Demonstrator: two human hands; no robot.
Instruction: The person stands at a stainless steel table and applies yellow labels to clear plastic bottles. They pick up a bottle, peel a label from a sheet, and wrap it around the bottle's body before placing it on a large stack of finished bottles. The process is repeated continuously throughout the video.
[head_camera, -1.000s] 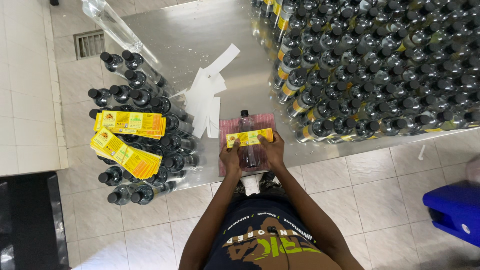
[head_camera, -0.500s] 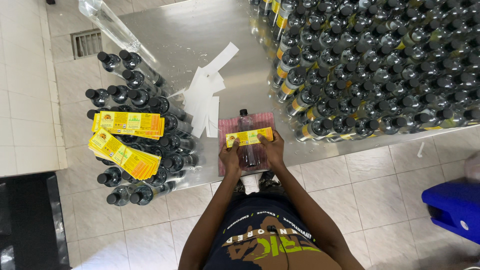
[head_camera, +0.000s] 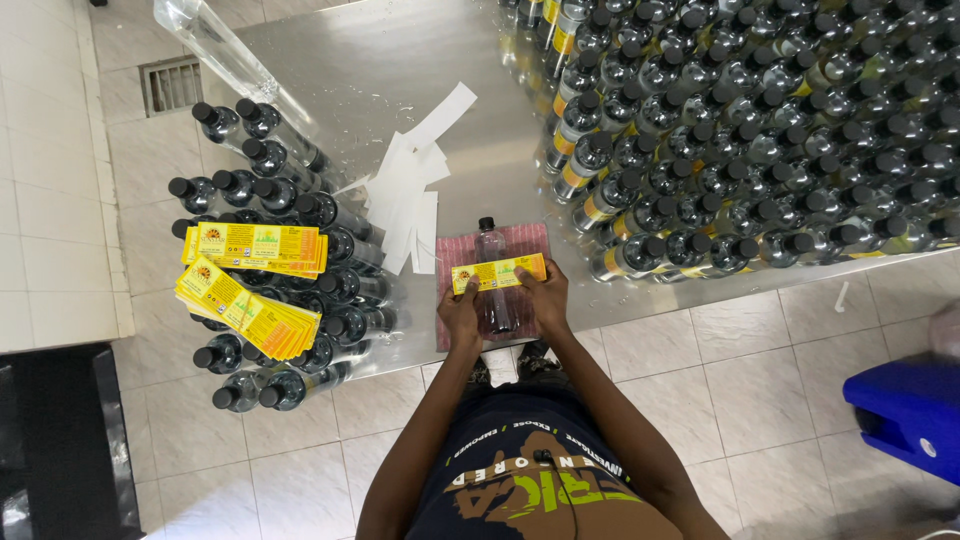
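Note:
A clear bottle with a black cap (head_camera: 489, 244) lies on a pink cloth (head_camera: 525, 243) at the near edge of a steel table (head_camera: 400, 60). A yellow label (head_camera: 498, 273) stretches across the bottle. My left hand (head_camera: 461, 316) holds the label's left end and the bottle's side. My right hand (head_camera: 544, 296) presses the label's right end against the bottle.
Unlabelled black-capped bottles (head_camera: 270, 190) stand at the table's left, with two stacks of yellow labels (head_camera: 255, 248) lying on top. White backing strips (head_camera: 410, 190) lie mid-table. Many labelled bottles (head_camera: 740, 130) crowd the right side. A blue bin (head_camera: 910, 410) stands on the tiled floor.

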